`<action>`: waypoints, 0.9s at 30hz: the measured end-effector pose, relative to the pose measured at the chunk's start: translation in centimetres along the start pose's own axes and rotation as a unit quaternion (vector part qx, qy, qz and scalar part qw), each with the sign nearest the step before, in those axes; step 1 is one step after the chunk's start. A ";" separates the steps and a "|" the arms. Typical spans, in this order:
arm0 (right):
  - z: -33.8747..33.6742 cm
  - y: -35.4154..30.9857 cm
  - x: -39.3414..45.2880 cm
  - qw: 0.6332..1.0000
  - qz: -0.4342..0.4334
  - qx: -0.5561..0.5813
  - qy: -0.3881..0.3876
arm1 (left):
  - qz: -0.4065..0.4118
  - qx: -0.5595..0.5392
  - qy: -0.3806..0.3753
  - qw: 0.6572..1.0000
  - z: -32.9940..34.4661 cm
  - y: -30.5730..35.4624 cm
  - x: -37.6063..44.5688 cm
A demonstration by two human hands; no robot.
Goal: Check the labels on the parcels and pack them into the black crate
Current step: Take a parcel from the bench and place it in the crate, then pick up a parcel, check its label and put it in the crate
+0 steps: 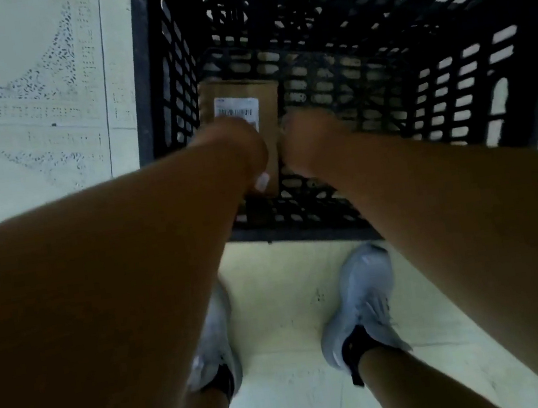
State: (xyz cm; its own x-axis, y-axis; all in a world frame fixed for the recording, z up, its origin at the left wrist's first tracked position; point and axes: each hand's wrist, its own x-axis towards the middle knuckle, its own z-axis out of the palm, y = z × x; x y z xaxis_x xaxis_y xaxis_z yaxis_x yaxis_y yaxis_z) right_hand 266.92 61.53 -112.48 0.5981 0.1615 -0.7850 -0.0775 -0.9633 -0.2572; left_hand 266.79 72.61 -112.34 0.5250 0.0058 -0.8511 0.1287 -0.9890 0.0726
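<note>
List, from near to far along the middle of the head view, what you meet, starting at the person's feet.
Grey shoes → near rim of the black crate → the two hands, left hand and right hand → brown parcel with its white label → crate's far wall.

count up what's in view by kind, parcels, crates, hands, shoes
parcels: 1, a brown box with a white label, in the crate
crates: 1, black crate
hands: 2, left hand, right hand
shoes: 2, grey
total: 6
</note>
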 end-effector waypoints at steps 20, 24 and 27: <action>-27.1 -14.4 -50.6 0.886 -0.047 0.226 0.401 | 0.205 -0.240 0.382 0.869 -25.8 2.0 -54.2; -28.7 -14.3 -58.1 0.850 0.003 0.242 0.469 | 0.289 -0.277 0.366 0.840 -27.1 2.4 -60.6; -28.6 -13.9 -62.5 0.827 0.034 0.270 0.492 | 0.349 -0.248 0.346 0.835 -27.0 3.4 -64.1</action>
State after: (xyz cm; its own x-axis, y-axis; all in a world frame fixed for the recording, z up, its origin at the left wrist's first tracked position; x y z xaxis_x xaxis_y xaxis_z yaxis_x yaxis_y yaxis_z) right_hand 253.42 58.71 -43.71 0.9167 -0.3977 -0.0386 -0.3244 -0.6842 -0.6532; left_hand 256.28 72.82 -43.52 0.9562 -0.2921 -0.0190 -0.1695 -0.6052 0.7778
